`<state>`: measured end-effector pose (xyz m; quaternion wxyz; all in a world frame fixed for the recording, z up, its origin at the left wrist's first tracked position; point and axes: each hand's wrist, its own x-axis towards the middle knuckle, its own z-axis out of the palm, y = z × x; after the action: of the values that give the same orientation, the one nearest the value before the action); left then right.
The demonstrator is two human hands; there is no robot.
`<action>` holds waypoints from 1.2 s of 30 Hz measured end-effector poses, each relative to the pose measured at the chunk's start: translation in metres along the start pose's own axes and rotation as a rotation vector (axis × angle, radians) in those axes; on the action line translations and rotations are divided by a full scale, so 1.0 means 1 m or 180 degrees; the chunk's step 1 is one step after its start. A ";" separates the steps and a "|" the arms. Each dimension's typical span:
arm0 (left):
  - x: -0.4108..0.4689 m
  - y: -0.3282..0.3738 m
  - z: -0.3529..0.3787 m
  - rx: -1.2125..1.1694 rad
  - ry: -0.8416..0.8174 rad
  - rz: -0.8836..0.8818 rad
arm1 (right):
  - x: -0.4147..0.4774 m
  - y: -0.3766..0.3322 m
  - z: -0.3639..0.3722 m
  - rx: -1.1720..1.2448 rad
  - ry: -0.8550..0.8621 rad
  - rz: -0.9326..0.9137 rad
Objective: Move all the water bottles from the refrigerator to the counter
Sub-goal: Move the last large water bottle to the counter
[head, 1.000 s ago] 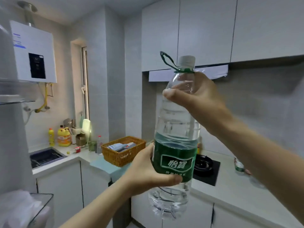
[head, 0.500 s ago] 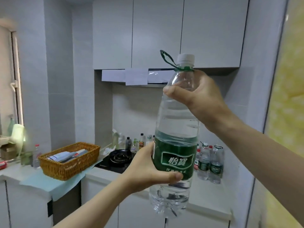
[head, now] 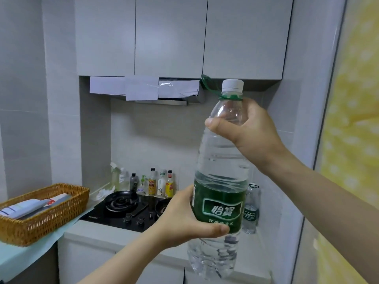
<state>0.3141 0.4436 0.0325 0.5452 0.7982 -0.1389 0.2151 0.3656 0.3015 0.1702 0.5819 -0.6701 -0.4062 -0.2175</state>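
Head cam: left hand wrapped the big bottle, right hand gripped its shoulder. Best bet was lowering it upright beside the small bottle, lower right.

I see big clear water btl w/ green label, white cap, upright, up in air. Small btl stands on counter behind it.

The large water bottle is carrying a green label showing the white characters 怡寶. A smaller line beneath is reading only partly, apparently 饮用纯净水. Just right of and behind the large water bottle, a small bottle is displaying "C'estbon" on its own label. Left of the large water bottle, the condiment bottles are showing print too small to read.
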 end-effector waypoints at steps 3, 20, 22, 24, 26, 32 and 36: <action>0.026 -0.019 -0.004 -0.0005 -0.0087 0.0012 | 0.015 0.021 0.005 -0.0067 0.0083 0.0031; 0.168 -0.118 -0.047 -0.0182 -0.0748 0.0129 | 0.109 0.129 0.044 -0.0605 0.0552 0.0311; 0.183 -0.130 -0.044 -0.0218 -0.0789 0.0085 | 0.118 0.144 0.043 -0.0642 0.0574 0.0345; 0.198 -0.142 -0.039 -0.0218 -0.0814 0.0083 | 0.126 0.161 0.041 -0.0670 0.0600 0.0347; 0.215 -0.153 -0.032 -0.0218 -0.0814 0.0068 | 0.135 0.179 0.036 -0.0669 0.0623 0.0355; 0.267 -0.183 -0.011 -0.0134 -0.0754 0.0014 | 0.167 0.237 0.019 -0.0622 0.0532 0.0360; 0.305 -0.205 0.003 0.0001 -0.0661 -0.0050 | 0.193 0.277 0.008 -0.0545 0.0460 0.0371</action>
<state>0.6732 0.5194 0.0163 0.5294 0.8174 -0.1884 0.1270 0.6959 0.3673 0.1489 0.5620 -0.7225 -0.3035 -0.2649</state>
